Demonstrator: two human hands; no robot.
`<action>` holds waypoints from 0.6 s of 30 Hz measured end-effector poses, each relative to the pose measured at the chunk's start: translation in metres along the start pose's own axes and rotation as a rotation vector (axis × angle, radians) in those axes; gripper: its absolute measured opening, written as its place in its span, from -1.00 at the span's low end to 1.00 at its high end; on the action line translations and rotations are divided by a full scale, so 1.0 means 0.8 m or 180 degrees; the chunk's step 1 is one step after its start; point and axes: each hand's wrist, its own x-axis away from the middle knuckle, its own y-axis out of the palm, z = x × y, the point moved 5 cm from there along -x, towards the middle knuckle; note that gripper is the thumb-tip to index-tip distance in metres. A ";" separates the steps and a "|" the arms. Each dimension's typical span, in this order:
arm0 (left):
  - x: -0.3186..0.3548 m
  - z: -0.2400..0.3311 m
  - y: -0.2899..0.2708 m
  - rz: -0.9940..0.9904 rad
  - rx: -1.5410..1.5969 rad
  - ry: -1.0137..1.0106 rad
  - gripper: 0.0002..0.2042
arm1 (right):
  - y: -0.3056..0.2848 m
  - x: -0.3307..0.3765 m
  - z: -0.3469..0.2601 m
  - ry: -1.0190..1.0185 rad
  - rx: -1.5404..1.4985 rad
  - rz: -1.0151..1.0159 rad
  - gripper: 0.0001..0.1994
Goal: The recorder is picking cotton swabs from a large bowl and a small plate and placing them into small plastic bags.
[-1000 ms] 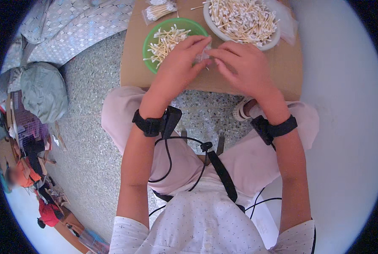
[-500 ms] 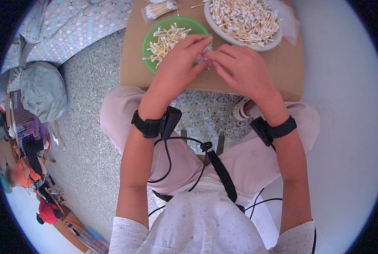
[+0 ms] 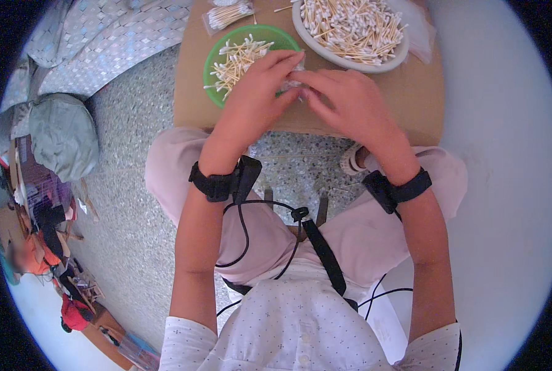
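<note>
My left hand (image 3: 259,91) and my right hand (image 3: 354,102) meet over the near right side of a green bowl (image 3: 284,36). Both are closed, fingertips pinching a small clear plastic bag (image 3: 293,83) between them. Most of the bag is hidden by the fingers, and I cannot make out what it contains. Loose cotton swabs (image 3: 234,62) with pale sticks and white tips lie in the green bowl, beside and partly behind my left hand. Beyond my right hand, a larger white bowl (image 3: 375,66) is heaped with more swabs (image 3: 353,28).
A cardboard surface (image 3: 406,99) bears the bowls. Filled clear packets of swabs (image 3: 229,15) lie at its far left, and clear plastic bags (image 3: 419,34) lie right of the white bowl. Black straps with cables circle both wrists. A grey cloth bundle (image 3: 64,136) sits at left.
Both hands have shifted slightly left, still pinching the plastic bag together. The bowls appear slightly higher and further left in the view.
</note>
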 end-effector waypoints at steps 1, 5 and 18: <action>0.001 -0.002 -0.001 0.0048 -0.0037 0.0006 -0.51 | 0.000 -0.001 -0.001 -0.0020 -0.0004 -0.0020 -0.71; 0.002 -0.010 -0.003 0.0033 0.0065 -0.0233 -0.51 | 0.004 -0.001 -0.002 0.0290 -0.0019 -0.0337 -0.67; -0.010 0.007 -0.051 0.0785 0.3178 -0.0958 -0.52 | -0.005 -0.017 0.015 0.0831 -0.2084 0.0833 -0.44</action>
